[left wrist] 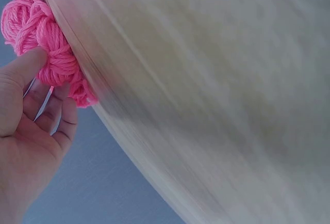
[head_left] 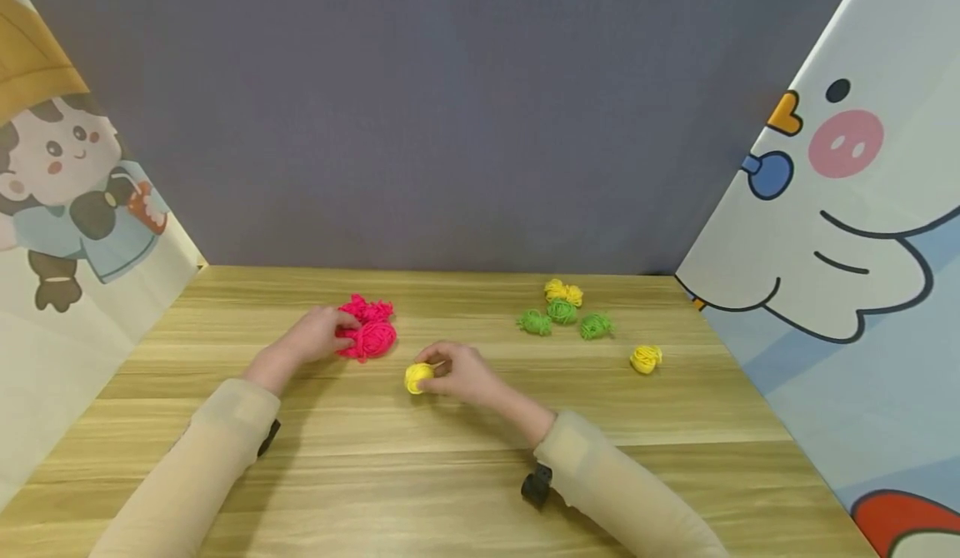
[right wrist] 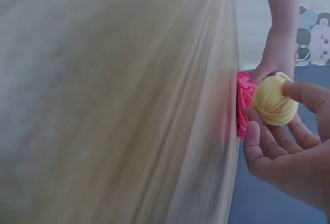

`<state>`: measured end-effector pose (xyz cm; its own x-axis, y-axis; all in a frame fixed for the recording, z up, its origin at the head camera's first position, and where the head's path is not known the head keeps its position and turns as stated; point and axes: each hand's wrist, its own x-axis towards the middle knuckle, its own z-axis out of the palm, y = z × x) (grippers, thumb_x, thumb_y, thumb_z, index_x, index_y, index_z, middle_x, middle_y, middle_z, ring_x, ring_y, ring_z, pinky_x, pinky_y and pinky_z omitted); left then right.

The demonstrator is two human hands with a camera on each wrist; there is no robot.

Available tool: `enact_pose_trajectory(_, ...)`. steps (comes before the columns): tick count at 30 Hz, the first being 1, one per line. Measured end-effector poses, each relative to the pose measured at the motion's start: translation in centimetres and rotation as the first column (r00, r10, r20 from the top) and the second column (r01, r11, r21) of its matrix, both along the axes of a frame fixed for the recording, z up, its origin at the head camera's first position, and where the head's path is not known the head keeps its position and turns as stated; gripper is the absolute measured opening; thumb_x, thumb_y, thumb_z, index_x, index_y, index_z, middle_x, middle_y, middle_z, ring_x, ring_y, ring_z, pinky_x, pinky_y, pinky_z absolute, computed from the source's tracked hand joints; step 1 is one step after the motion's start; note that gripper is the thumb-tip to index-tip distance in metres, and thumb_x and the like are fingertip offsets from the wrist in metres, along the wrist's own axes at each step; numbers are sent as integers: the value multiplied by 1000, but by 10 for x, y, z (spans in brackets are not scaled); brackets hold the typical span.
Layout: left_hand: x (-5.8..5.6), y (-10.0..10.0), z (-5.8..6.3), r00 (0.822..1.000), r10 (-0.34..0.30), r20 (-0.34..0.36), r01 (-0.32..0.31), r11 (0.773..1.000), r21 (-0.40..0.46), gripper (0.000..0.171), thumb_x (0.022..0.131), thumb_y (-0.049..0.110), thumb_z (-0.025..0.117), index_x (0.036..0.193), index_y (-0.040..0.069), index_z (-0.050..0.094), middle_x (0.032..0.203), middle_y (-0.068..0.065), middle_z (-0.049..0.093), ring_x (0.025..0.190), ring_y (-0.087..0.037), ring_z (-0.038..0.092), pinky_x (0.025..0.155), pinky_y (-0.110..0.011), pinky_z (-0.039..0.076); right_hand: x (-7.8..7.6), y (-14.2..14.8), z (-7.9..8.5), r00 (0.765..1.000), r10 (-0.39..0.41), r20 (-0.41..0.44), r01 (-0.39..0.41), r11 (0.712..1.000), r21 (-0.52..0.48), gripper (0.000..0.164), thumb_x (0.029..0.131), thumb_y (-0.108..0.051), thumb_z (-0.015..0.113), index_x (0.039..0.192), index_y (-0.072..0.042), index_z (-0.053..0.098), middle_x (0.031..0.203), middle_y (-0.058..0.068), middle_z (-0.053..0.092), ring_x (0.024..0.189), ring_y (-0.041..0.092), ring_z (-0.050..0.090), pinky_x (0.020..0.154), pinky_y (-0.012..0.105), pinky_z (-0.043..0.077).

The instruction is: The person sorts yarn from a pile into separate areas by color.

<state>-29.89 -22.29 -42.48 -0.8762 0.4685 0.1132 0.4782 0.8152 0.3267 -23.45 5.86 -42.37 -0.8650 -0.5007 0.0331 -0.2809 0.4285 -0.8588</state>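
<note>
a wooden table [head_left: 480, 475] is backed by a grey panel [head_left: 450, 125] and is flanked on the left by a panel printed with a cartoon child [head_left: 82, 166] and on the right by one printed with a white bird [head_left: 847, 208]. on the table's right half, three green yarn balls [head_left: 562, 312] are grouped near one another, and just behind them a yellow yarn bundle [head_left: 563, 293] is placed. nearer the right edge, a lone yellow ball [head_left: 646, 360] is set apart.

on the left half, pink yarn [head_left: 372, 340] is laid in two touching clumps; it is gripped at its left side by the left hand [head_left: 313, 335], with the thumb pressed on the strands. just to the right and nearer the front, a small yellow ball [head_left: 417, 378] is pinched by the right hand [head_left: 467, 375]; whether the table is touched by it cannot be told. in the right wrist view, the pink yarn and the left hand are partly hidden by this ball.
</note>
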Motion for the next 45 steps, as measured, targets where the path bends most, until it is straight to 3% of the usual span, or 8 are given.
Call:
enact_pose_trajectory(11, -1, 0, 0, 1000, 4, 21, -4, 1000, 5, 24, 81, 9, 72, 103, 1, 70, 98, -15, 70, 80, -22, 61, 73, -40, 52, -11, -13, -6, 1000, 23, -9, -22, 995, 95, 30, 76, -12, 78, 104, -10, 67, 108, 7, 68, 88, 17, 67, 73, 20, 53)
enact_pose_trajectory(18, 2, -1, 2, 998, -48, -30, 49, 998, 35, 21, 80, 9, 74, 99, 0, 70, 93, -15, 70, 77, -22, 61, 69, -38, 52, -16, -18, -8, 1000, 26, 2, -26, 994, 110, 29, 77, -11, 78, 104, -11, 67, 108, 5, 67, 89, 16, 66, 73, 18, 52)
enact_pose_trajectory(32, 1, 2, 3, 1000, -15, -6, 15, 1000, 10, 19, 80, 7, 73, 98, 1, 71, 94, -13, 70, 78, -20, 61, 72, -39, 52, -22, -21, -11, 998, 42, -40, -36, 988, 151, 30, 77, -14, 78, 105, -12, 67, 104, 2, 68, 88, 12, 65, 75, 17, 51)
enact_pose_trajectory(45, -1, 1, 2, 1000, -7, 6, 7, 1000, -4, 20, 81, 8, 72, 99, 1, 71, 96, -14, 70, 83, -25, 63, 74, -42, 52, -26, -14, -11, 998, 59, 4, -59, 989, 135, 34, 78, -17, 78, 109, -13, 66, 108, 0, 66, 90, 9, 62, 77, 17, 50)
